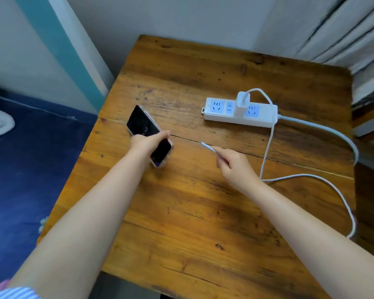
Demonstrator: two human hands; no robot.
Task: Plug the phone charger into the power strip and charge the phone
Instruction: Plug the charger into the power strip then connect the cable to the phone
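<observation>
A black phone point(141, 124) in a clear case lies slanted on the wooden table point(203, 212), screen up. My left hand point(146, 143) grips it across the middle. A white power strip point(261, 114) lies at the back right, and a white charger block point(242, 103) stands plugged into its middle socket. The charger's white cable point(268, 145) loops down over the table's right side and back to my right hand point(235, 167). That hand pinches the cable just behind its connector tip point(204, 144), which points left at the phone's lower end, a short gap away.
The strip's thick grey cord point(337, 134) runs off the right table edge. A wall and a grey curtain point(337, 29) stand behind the table. A dark blue bed cover point(30, 158) lies to the left, below the table's left edge.
</observation>
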